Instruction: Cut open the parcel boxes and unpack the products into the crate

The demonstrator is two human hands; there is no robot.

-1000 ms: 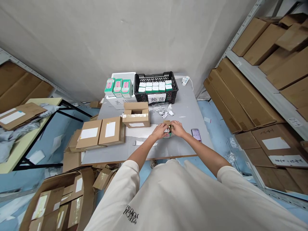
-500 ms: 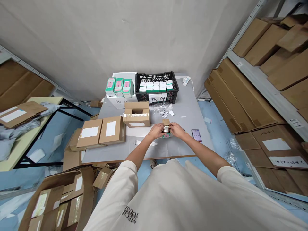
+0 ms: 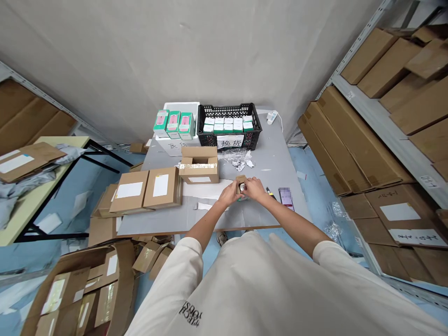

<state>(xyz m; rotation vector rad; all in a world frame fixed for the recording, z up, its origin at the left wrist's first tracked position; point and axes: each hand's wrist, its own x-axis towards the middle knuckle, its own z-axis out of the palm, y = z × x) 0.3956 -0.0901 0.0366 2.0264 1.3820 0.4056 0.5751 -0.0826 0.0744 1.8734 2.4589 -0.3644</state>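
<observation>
Near the front of the table, a small green box (image 3: 240,179) is between my hands, its brown inner flap raised. A shiny, silvery round object (image 3: 242,187) shows at its open top; I cannot tell its kind. My left hand (image 3: 228,193) is closed on the left side of the box. The fingers of my right hand (image 3: 254,188) are closed on the shiny object from the right. Both hands hide most of the box's walls.
A black crate (image 3: 229,112) of white-and-green boxes stands at the back, beside a white bin (image 3: 178,148) topped with pink-and-green boxes (image 3: 173,124). An open carton (image 3: 199,178) and closed cartons (image 3: 161,189) sit left. A phone (image 3: 286,198) and a cutter (image 3: 269,192) lie right.
The small box has tilted, and its opening now faces more to the right. My right hand has shifted from the box's edge onto the shiny object; the cutter shows more clearly.
</observation>
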